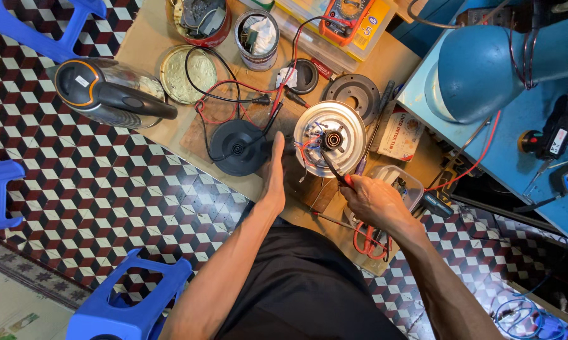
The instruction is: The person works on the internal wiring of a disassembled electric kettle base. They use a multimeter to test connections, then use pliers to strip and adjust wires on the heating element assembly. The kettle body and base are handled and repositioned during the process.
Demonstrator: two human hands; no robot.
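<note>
Left hand: the left hand (274,169) lies flat and open, fingers straight toward 12 o'clock, holding nothing; its edge rests on the board between the black round base (236,148) at its 9 o'clock and the kettle bottom (330,130) at its 2 o'clock.
Right hand: the right hand (375,200) is closed around a probe (334,169), whose tip reaches to 11 o'clock into the wiring on the kettle bottom.
Kettle bottom: a round metal disc with red and blue wires, near the middle of the wooden board (164,31).
Board edges: the near edge runs just below both wrists; the steel kettle body (107,93) overhangs the edge at 9 o'clock.
Crowding: tins (257,39), a multimeter (347,14), a black ring (353,93) and a clear plastic box (391,179) hem the disc from 12 to 4 o'clock.
Open room: tiled floor (107,195) at 8 o'clock, bounded by blue stools (129,302).
</note>
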